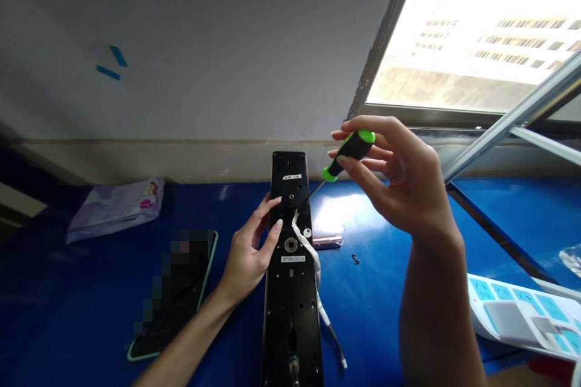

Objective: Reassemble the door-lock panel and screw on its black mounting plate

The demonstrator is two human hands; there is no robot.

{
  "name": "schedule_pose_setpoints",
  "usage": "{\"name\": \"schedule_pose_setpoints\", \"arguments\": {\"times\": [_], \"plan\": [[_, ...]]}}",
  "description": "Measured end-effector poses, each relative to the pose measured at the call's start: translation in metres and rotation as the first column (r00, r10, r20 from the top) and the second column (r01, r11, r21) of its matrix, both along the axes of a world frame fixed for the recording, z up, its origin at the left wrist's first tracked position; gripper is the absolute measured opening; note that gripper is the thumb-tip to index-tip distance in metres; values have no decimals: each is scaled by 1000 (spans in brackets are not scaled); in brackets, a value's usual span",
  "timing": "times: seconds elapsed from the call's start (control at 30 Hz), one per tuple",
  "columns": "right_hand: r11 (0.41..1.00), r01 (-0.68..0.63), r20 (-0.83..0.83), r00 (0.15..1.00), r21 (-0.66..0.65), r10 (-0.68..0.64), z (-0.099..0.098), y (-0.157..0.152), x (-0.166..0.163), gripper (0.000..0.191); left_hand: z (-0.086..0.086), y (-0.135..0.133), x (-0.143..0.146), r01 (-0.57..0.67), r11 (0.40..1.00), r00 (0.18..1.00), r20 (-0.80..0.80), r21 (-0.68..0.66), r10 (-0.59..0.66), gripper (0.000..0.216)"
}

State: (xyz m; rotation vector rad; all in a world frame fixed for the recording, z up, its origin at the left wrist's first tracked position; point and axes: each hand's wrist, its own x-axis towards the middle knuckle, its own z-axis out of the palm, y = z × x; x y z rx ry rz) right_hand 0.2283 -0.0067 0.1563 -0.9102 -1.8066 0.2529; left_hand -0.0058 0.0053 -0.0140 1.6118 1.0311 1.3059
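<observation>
A long black lock panel [290, 290] lies on the blue table [385, 290], running away from me. My left hand [249, 251] rests on its left edge, fingers spread, fingertips near a small round hole. My right hand [399, 181] is closed around a green and black screwdriver [348, 154], held above the panel's far end. The screwdriver's thin shaft slants down-left toward the panel's upper hole. A white cable [313, 266] runs along the panel's right side to a small plug.
A phone [181, 290] lies flat left of the panel. A plastic packet [115, 205] sits at the back left by the wall. Small dark screws [355, 259] and a copper-coloured piece [327, 242] lie right of the panel. A white-blue label sheet [521, 314] is at the right edge.
</observation>
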Motion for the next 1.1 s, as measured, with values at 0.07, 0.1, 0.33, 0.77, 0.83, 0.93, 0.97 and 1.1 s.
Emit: {"name": "schedule_pose_setpoints", "arguments": {"times": [0.07,0.1,0.33,0.77,0.83,0.93,0.97,1.1], "plan": [[999,21,16,1000,-37,-20,1,-1,1,35,0,2,-1,12,1000,1000,-17,-7,-12,51],[999,25,20,1000,-45,-25,2,-2,1,34,1,2,-2,20,1000,999,-30,-6,-20,53],[986,157,28,987,48,-159,10,-13,11,33,28,-4,-4,-173,940,927,-272,294,256,45],[671,471,559,823,-572,-101,15,-27,60,14,93,-2,90,681,731,278,-940,46,-199,21],[660,469,554,827,-587,-95,14,-25,63,16,81,0,104,727,686,175,-973,23,-153,19],[657,441,524,848,-611,-83,13,-25,66,18,68,-1,113,765,644,136,-979,8,-149,17],[652,440,523,849,-617,-79,13,-25,67,18,65,-2,114,774,634,127,-981,4,-149,17],[643,446,527,846,-623,-76,14,-23,68,19,63,-1,112,800,600,97,-985,-9,-144,15]]}}
